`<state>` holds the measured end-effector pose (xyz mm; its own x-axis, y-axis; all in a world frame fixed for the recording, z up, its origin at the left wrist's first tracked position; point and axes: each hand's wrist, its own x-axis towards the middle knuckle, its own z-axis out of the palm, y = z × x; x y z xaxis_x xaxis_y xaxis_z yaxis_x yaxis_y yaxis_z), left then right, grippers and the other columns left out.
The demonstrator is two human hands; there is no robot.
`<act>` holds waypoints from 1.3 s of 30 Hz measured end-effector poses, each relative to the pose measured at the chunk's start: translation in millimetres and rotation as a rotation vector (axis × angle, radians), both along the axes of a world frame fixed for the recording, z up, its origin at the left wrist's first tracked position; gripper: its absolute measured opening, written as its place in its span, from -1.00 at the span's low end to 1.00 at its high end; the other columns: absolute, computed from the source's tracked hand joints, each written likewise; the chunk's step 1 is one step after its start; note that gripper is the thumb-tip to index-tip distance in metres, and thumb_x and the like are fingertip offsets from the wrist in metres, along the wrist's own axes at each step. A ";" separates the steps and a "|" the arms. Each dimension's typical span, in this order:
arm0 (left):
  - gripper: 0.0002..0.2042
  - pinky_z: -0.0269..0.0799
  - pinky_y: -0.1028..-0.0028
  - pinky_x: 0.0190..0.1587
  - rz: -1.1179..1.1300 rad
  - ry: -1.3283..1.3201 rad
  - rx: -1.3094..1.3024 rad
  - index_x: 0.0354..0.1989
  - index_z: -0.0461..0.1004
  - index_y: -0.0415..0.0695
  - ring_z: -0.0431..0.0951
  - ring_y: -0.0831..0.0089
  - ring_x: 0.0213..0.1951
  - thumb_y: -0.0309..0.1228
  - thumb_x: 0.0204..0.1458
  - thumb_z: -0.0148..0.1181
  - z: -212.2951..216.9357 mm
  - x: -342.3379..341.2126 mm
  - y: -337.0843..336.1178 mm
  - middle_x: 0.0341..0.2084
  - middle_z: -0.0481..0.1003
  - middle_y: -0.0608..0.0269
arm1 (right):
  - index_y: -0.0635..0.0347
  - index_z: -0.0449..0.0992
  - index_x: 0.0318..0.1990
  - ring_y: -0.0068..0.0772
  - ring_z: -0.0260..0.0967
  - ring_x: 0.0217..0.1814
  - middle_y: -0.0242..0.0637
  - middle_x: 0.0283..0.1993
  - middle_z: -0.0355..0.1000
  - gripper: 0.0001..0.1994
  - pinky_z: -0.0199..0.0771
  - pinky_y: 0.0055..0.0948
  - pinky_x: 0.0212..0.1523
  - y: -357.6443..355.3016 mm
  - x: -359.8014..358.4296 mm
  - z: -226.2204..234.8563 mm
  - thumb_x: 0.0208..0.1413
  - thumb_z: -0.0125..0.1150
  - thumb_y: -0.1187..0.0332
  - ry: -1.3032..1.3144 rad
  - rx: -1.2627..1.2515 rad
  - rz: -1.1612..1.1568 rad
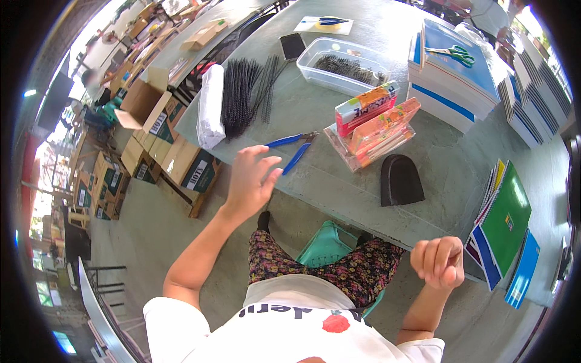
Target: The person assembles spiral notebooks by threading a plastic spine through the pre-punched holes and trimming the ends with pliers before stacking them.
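Note:
My left hand (248,181) hovers at the table's front edge, its fingers apart and nothing between them. Just beyond its fingertips lies a pair of blue-handled cutting pliers (295,158), jaws pointing away to the right. Over the front edge at the right, my right hand (438,262) is curled closed, and no object shows in it. A black piece with a rounded top (400,181) rests on the table beyond that hand. Black spiral binding coils (239,97) lie bunched at the left, beside a white plastic-wrapped bundle (210,109).
A clear plastic tub (308,71) holds short black coil pieces. Colourful packs (366,109) stand mid-table. Green-handled scissors (461,55) top a book stack (445,100); spiral notebooks (508,221) lie at the right edge. Cardboard boxes (193,166) sit left of the table.

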<state>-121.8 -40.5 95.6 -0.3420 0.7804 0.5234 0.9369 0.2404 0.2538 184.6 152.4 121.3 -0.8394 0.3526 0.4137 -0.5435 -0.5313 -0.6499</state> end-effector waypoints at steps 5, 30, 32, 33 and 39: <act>-0.82 0.31 0.29 -0.13 0.004 -0.041 -0.085 -0.29 0.49 -0.15 0.39 0.19 -0.15 -0.49 -0.12 0.25 5.7 18.1 -30.3 -0.20 0.39 0.15 | 0.28 0.40 -0.50 -0.56 0.25 -0.51 -0.34 -0.55 0.33 -0.75 0.21 -0.60 -0.49 12.7 29.1 -15.0 -0.07 0.35 0.33 -0.469 0.357 -0.573; -0.78 0.34 0.27 -0.12 -0.299 0.052 -0.869 -0.28 0.48 -0.11 0.43 0.19 -0.20 -0.29 -0.08 0.20 4.1 96.5 0.0 -0.37 0.44 0.16 | 0.32 0.42 -0.46 -0.73 0.16 -0.55 -0.48 -0.60 0.30 -0.82 0.20 -0.68 -0.49 34.8 65.7 -98.2 0.05 0.24 0.40 -0.824 0.748 -1.124; -0.77 0.35 0.27 -0.12 -0.283 0.016 -0.837 -0.27 0.48 -0.12 0.44 0.17 -0.21 -0.29 -0.08 0.20 11.0 81.5 -1.8 -0.38 0.44 0.14 | 0.31 0.42 -0.47 -0.74 0.15 -0.55 -0.50 -0.61 0.29 -0.81 0.19 -0.69 -0.49 33.9 66.6 -99.6 0.05 0.24 0.39 -0.854 0.709 -1.113; -0.76 0.35 0.26 -0.13 -0.277 -0.014 -0.798 -0.26 0.47 -0.13 0.44 0.16 -0.22 -0.30 -0.08 0.21 12.5 74.0 -1.6 -0.38 0.44 0.13 | 0.31 0.42 -0.47 -0.76 0.14 -0.55 -0.52 -0.61 0.28 -0.81 0.18 -0.70 -0.50 35.3 67.5 -102.0 0.05 0.24 0.37 -0.844 0.717 -1.128; -0.77 0.36 0.25 -0.13 -0.220 0.002 -0.716 -0.25 0.46 -0.15 0.44 0.14 -0.20 -0.33 -0.06 0.20 27.7 60.4 -4.4 -0.37 0.44 0.12 | 0.33 0.43 -0.46 -0.70 0.19 -0.53 -0.44 -0.60 0.32 -0.81 0.23 -0.65 -0.47 32.9 65.7 -104.3 0.04 0.24 0.37 -0.962 0.677 -1.136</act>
